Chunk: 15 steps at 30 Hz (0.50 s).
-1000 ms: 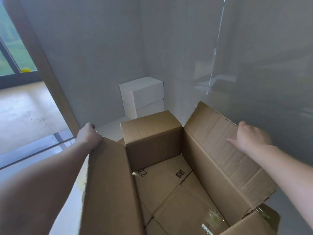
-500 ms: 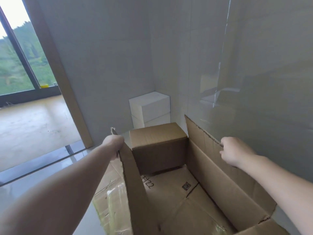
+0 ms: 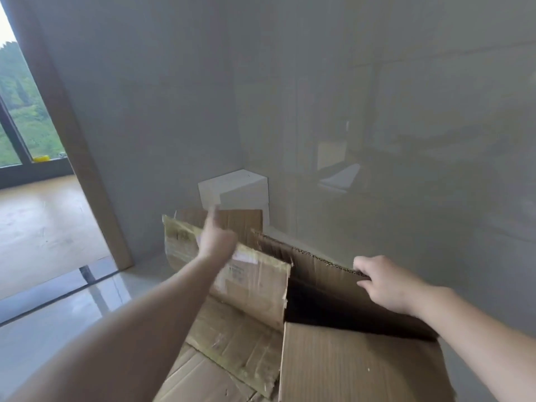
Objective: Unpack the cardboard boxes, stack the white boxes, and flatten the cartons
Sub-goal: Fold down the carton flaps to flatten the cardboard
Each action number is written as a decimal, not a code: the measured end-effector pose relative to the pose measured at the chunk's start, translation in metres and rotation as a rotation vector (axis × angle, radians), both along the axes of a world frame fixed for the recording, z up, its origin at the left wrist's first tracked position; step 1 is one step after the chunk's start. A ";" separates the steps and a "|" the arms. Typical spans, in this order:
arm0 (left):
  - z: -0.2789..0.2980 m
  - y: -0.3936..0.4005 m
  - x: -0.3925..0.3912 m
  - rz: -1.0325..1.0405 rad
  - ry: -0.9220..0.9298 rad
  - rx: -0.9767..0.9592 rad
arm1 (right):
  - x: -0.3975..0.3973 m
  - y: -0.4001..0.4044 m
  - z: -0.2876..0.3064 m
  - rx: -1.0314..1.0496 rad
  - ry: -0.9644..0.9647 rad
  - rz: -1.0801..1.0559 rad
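A brown cardboard carton (image 3: 255,288) stands in front of me, folded nearly flat, its left panel swung across toward the right wall of the carton. My left hand (image 3: 216,239) is blurred and lies against the top of that left panel; its grip is unclear. My right hand (image 3: 383,281) grips the upper torn edge of the carton's right panel (image 3: 324,274). A dark gap remains between the panels. White boxes (image 3: 235,188) sit stacked in the corner behind the carton, the lower part hidden by cardboard.
Glossy grey walls (image 3: 377,140) meet in a corner close behind the carton. A wooden door frame (image 3: 75,158) stands to the left, with a window and bare floor (image 3: 37,221) beyond it. Grey floor tiles (image 3: 72,309) lie at lower left.
The carton went from open, with its bottom visible, to nearly folded shut. My left hand pushed the left panel rightward. My right hand stayed on the right panel's edge. The view tilted up.
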<state>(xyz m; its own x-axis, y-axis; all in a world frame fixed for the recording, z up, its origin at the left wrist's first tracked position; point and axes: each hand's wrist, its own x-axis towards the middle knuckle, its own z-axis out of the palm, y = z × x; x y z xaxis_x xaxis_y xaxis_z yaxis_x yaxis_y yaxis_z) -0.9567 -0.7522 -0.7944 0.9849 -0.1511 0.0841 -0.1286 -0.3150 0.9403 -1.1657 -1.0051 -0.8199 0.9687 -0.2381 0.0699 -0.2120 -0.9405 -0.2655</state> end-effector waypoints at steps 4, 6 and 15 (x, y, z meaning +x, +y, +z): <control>-0.046 -0.032 -0.038 -0.484 -0.506 0.937 | 0.002 0.001 -0.016 -0.020 0.016 -0.028; -0.058 -0.038 -0.042 -0.463 -0.589 1.125 | 0.000 -0.003 -0.014 -0.007 0.001 -0.052; -0.067 -0.041 -0.025 -0.390 -0.956 1.113 | -0.009 0.001 -0.016 -0.034 0.045 0.014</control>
